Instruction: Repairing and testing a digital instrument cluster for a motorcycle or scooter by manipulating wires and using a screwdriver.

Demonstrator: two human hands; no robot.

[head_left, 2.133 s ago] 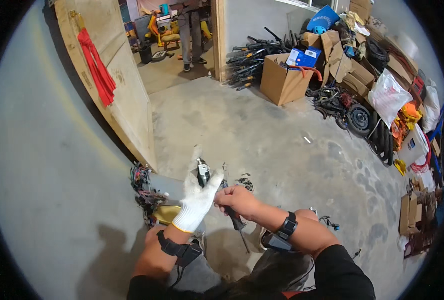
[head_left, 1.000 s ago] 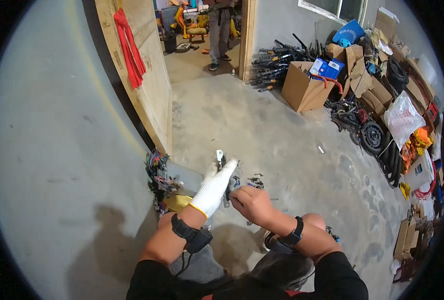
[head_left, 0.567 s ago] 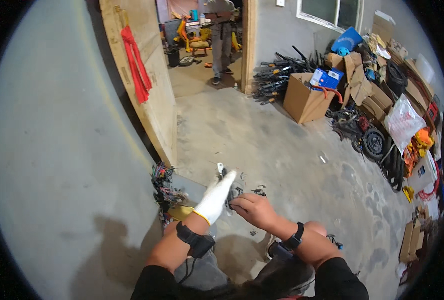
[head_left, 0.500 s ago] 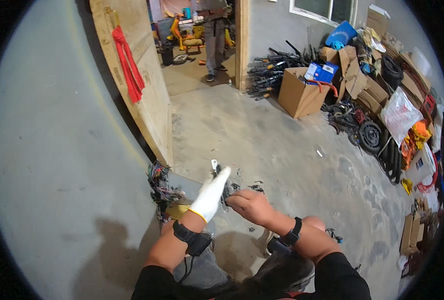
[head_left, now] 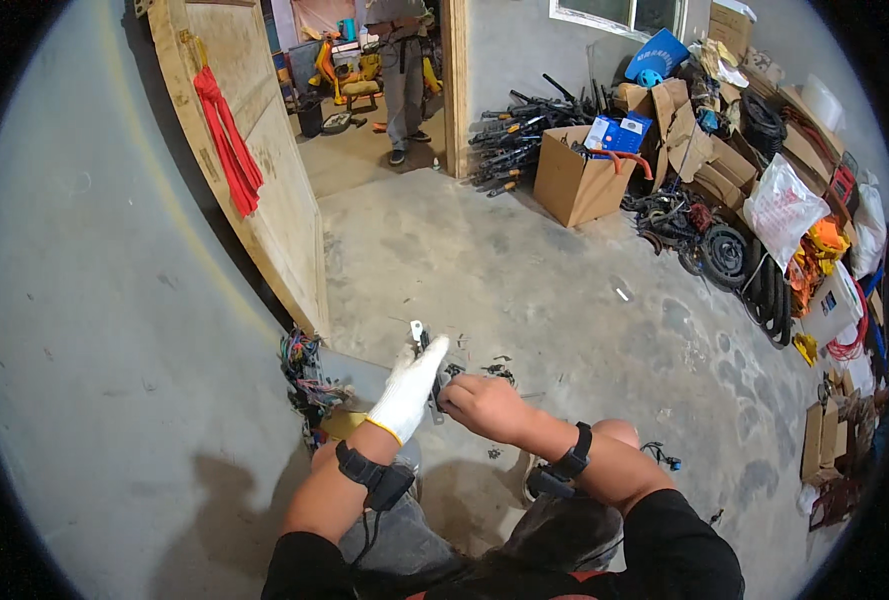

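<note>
My left hand (head_left: 407,388), in a white knitted glove with a yellow cuff edge, is closed around a long, narrow dark part (head_left: 436,397). A pale metal end with a hole (head_left: 418,331) sticks out beyond the glove's fingers. Bare and with curled fingers, my right hand (head_left: 484,407) pinches at the near end of the same dark part, close beside the glove. Exactly what the right fingertips hold is hidden. Small black pieces (head_left: 498,372) lie scattered on the floor just past my hands.
A bundle of coloured wires (head_left: 309,375) sits by the wall at left, near an open wooden door (head_left: 264,160) with a red cloth (head_left: 229,140). A person (head_left: 401,85) stands beyond the doorway. Cardboard boxes (head_left: 576,185), tyres (head_left: 726,255) and bags pile up at right.
The whole view has shifted, so the room appears farther left and slightly higher. Both hands stay together on the dark part, with the right fingers moved slightly against it.
</note>
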